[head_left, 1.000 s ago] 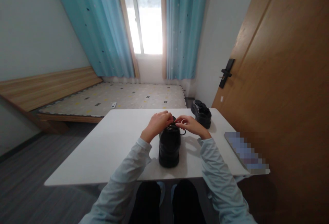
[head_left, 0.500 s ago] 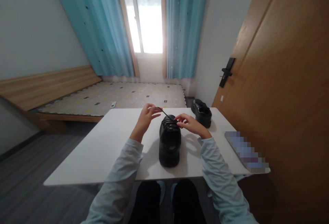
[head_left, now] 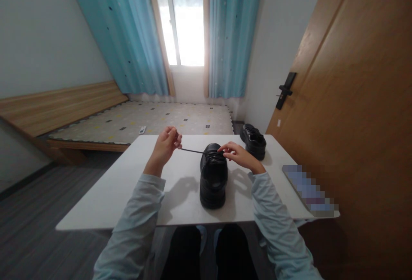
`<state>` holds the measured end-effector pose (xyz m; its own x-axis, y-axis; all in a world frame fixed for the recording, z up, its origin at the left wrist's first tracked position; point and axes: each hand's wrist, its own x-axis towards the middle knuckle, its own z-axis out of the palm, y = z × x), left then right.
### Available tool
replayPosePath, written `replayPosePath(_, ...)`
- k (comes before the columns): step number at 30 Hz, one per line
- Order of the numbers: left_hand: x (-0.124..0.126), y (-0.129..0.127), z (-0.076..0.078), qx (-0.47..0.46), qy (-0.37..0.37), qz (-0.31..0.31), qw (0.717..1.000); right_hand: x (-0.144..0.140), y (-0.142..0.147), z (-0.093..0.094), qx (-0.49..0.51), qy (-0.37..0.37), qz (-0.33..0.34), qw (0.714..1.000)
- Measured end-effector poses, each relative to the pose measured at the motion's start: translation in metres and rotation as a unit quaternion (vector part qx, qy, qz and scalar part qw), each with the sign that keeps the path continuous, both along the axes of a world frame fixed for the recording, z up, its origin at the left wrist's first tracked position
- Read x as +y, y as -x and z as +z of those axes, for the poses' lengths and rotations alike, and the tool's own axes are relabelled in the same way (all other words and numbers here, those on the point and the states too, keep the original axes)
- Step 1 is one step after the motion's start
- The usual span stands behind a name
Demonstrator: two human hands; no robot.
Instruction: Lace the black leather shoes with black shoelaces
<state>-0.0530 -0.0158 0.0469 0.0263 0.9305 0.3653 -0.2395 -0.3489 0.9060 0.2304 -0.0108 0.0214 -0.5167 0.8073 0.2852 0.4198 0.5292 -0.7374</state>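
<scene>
The fingers of the left hand (head_left: 165, 143) are closed and pinch the end of a black lace (head_left: 193, 151). This hand is raised above the table (head_left: 128, 185), to the left of the shoe (head_left: 213, 177) and a little behind it. The lace runs from the pinch almost level to the right, stretched straight, and it reaches the eyelets at the far part of the shoe.

The fingers of the right hand (head_left: 236, 155) are bent and rest at the lacing area on the right side of the shoe. The tips touch the laces there, but it is too small to tell if they really grip a strand or only press on it.

The shoe is black and shiny, with a thick sole. It stands upright near the middle of the table, between the two forearms, with the rounded toe toward the person and the opening away. Both arms have light blue sleeves.

A second shoe (head_left: 254, 141), also black, stands at the far right part of the table, well apart from the hands. A flat blurred thing (head_left: 309, 190) lies at the right edge of the table. Behind the table is a low bed (head_left: 141, 121), then a window (head_left: 183, 18) with blue curtains (head_left: 231, 35). A wooden door (head_left: 354, 100) with a black handle fills the right side.
</scene>
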Motion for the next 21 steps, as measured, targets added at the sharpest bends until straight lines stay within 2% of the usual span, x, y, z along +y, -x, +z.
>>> replayPosePath(5,0.001,0.013,-0.004,0.127,-0.037,0.001,0.991,0.004,-0.002,-0.004,0.014,0.003,-0.015,1.000)
replayPosePath(11,-0.011,0.017,0.008,0.185,-0.060,-0.005,0.981,0.010,-0.003,-0.010,-0.018,0.008,-0.025,0.999)
replayPosePath(17,-0.019,0.014,0.023,0.228,-0.110,0.054,0.966,0.011,-0.005,-0.010,-0.007,0.003,-0.017,1.000)
replayPosePath(21,-0.020,0.016,0.026,0.288,-0.125,0.071,0.947,0.013,-0.005,-0.014,0.008,0.016,-0.030,0.999)
